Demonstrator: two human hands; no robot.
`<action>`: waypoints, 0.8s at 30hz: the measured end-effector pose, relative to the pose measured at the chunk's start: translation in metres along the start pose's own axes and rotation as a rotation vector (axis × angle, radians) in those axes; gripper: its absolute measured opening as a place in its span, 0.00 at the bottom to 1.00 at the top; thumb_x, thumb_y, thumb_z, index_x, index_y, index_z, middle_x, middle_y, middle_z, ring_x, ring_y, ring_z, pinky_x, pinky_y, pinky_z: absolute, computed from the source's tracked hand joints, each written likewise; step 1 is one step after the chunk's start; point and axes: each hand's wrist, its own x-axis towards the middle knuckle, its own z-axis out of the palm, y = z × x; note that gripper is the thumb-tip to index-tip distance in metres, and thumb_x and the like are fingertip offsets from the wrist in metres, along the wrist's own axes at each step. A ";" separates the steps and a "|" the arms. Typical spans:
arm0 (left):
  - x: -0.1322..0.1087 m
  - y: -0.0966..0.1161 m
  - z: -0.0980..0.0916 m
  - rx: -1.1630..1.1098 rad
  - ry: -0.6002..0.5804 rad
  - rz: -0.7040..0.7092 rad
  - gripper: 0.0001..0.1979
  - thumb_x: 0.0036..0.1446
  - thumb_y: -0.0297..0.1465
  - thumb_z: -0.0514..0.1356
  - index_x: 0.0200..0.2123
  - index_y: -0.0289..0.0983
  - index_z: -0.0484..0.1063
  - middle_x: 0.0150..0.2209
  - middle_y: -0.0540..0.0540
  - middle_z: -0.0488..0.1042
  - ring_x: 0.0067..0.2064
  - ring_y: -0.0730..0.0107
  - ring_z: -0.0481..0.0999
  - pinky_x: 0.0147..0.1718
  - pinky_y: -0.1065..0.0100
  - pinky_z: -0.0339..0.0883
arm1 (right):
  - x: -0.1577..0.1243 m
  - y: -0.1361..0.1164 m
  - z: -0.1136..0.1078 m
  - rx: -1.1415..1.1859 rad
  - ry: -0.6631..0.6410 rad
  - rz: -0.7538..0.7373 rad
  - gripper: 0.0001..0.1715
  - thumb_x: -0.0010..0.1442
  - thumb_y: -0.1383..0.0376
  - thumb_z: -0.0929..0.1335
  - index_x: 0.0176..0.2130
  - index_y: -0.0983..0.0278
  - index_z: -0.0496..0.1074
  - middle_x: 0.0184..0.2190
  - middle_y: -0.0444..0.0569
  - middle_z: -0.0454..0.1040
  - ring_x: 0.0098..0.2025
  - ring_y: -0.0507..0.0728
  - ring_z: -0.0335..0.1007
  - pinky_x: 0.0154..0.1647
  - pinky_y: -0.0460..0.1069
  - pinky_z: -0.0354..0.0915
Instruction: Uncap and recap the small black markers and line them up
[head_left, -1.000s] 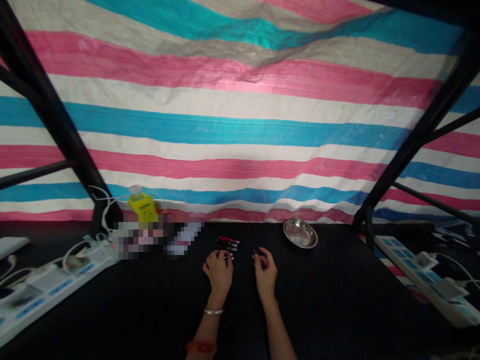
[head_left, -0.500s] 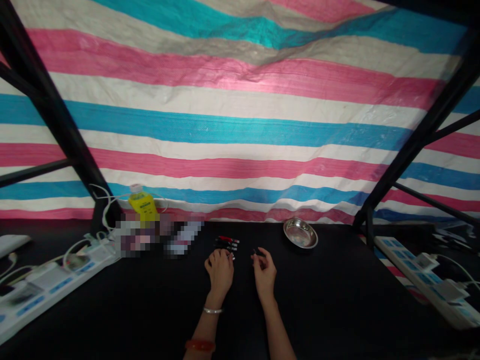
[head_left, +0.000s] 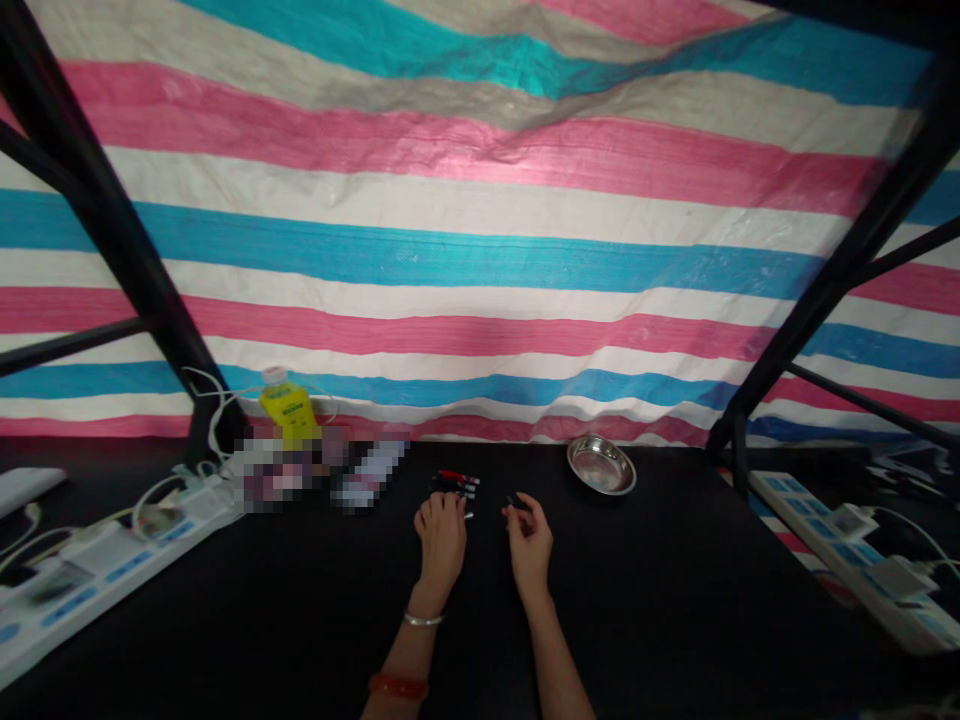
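Several slim items point(head_left: 454, 479), red, black, silver-ended

A bottle point(head_left: 294, 412) stands before the striped sheet point(head_left: 480, 265). Left of the bottle are cables point(head_left: 212, 425) and a power strip point(head_left: 127, 568); far to its right, another strip point(head_left: 821, 530).

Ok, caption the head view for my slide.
Left hand at small red and black items, right hand pinching a small dark item, metal bowl beyond.

A slim red item point(head_left: 452, 476) with a silvery end was seen lying flat on the counter point(head_left: 645, 590), flanked by dark, silver-ended items point(head_left: 455, 486) partly hidden by the left fingers point(head_left: 429, 513). A tiny dark piece point(head_left: 509, 500) was held by the right fingers point(head_left: 537, 513).
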 end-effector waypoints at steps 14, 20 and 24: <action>-0.006 0.006 -0.010 -0.356 0.040 0.351 0.15 0.63 0.35 0.46 0.44 0.38 0.69 0.39 0.44 0.74 0.43 0.65 0.70 0.43 0.62 0.61 | 0.003 -0.011 0.001 0.182 -0.008 0.131 0.29 0.43 0.50 0.72 0.40 0.65 0.67 0.29 0.54 0.78 0.28 0.57 0.74 0.22 0.45 0.63; -0.009 0.013 -0.007 -0.349 -0.008 0.434 0.14 0.63 0.34 0.47 0.44 0.39 0.70 0.39 0.45 0.74 0.42 0.66 0.71 0.42 0.63 0.62 | 0.005 -0.010 0.000 0.267 -0.008 0.186 0.28 0.43 0.52 0.72 0.40 0.65 0.65 0.29 0.52 0.78 0.29 0.55 0.74 0.23 0.44 0.61; -0.009 0.013 -0.006 -0.399 0.003 0.446 0.14 0.63 0.34 0.47 0.44 0.38 0.69 0.40 0.45 0.74 0.42 0.66 0.72 0.41 0.63 0.64 | 0.003 -0.013 0.001 0.243 -0.008 0.164 0.26 0.44 0.53 0.72 0.38 0.65 0.66 0.28 0.52 0.78 0.30 0.57 0.74 0.23 0.45 0.61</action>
